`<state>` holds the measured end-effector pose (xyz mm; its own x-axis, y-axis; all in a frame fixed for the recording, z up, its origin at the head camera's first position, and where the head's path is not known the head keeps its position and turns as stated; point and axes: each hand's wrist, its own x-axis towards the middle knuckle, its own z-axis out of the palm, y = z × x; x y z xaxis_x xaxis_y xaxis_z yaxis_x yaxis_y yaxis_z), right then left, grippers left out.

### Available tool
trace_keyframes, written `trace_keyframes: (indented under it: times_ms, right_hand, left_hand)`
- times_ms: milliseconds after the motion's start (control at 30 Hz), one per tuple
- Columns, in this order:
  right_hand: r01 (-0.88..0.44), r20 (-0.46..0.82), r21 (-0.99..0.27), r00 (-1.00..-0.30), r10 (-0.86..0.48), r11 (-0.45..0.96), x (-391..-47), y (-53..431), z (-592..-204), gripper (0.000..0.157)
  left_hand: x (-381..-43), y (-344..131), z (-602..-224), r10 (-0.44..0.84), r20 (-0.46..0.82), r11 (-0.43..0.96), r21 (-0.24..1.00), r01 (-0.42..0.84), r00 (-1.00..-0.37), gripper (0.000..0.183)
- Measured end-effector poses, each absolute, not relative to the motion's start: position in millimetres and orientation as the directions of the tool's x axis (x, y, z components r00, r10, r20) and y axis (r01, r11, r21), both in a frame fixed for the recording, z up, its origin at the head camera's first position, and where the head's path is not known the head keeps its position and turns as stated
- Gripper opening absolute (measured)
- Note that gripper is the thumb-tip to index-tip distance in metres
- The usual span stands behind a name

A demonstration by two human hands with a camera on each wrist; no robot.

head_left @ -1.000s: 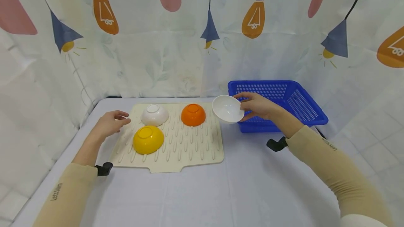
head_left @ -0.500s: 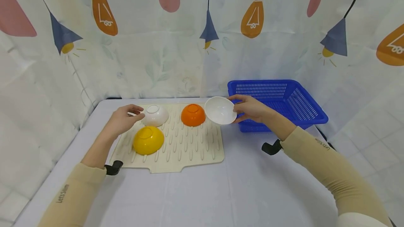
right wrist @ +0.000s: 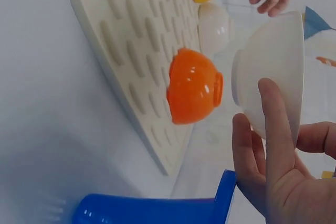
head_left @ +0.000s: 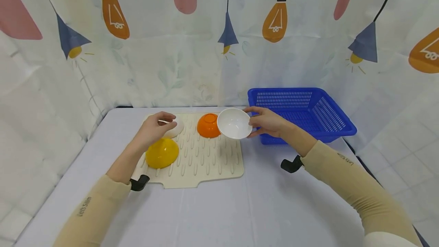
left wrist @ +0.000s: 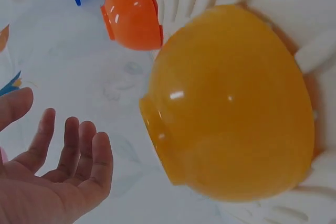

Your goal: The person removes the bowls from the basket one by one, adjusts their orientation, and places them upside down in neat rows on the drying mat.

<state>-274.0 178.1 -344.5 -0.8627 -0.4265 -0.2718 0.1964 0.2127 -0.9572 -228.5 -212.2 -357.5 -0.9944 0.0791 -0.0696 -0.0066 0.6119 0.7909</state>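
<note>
My right hand (head_left: 267,121) grips a white bowl (head_left: 234,124) by its right rim, with the thumb on one side of the wall and fingers on the other, as the right wrist view shows. The bowl's hollow faces me in the head view, and it partly covers an upturned orange bowl (head_left: 207,125). My left hand (head_left: 155,128) is raised with loosely bent fingers and holds nothing. It overlaps a second white bowl (head_left: 176,128), upside down on the cream drying mat (head_left: 205,167). Nearer me on the mat, a yellow bowl (left wrist: 231,103) also lies upside down.
A blue perforated basket (head_left: 302,92) stands at the back right, just behind my right hand. White cloth covers the table (head_left: 219,216). A printed curtain (head_left: 192,68) hangs along the back edge.
My left hand has moved right, from beside the mat to over the upturned white bowl. My right hand has carried its white bowl left, from near the basket to in front of the orange bowl.
</note>
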Motion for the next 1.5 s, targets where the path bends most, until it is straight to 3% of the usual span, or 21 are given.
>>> trace_keyframes:
  times_ms: [367,800,1500]
  right_hand:
    - [0.2,-0.275,-0.957,-0.852,-0.445,0.209,-270.9,164.1,-345.9,0.061]
    - [0.239,-0.322,-0.943,-0.835,-0.447,0.233,-263.6,143.8,-360.5,0.059]
    - [0.276,-0.327,-0.945,-0.839,-0.435,0.177,-259.7,130.7,-371.3,0.059]
  left_hand:
    - [-230.9,-170.4,-364.1,0.204,-0.075,0.459,0.888,0.028,-0.976,0.046]
    - [-226.9,-146.9,-371.5,0.33,-0.161,0.123,0.984,-0.127,-0.93,0.059]
    - [-235.2,-130.0,-387.5,0.424,-0.231,0.019,0.969,-0.247,-0.876,0.051]
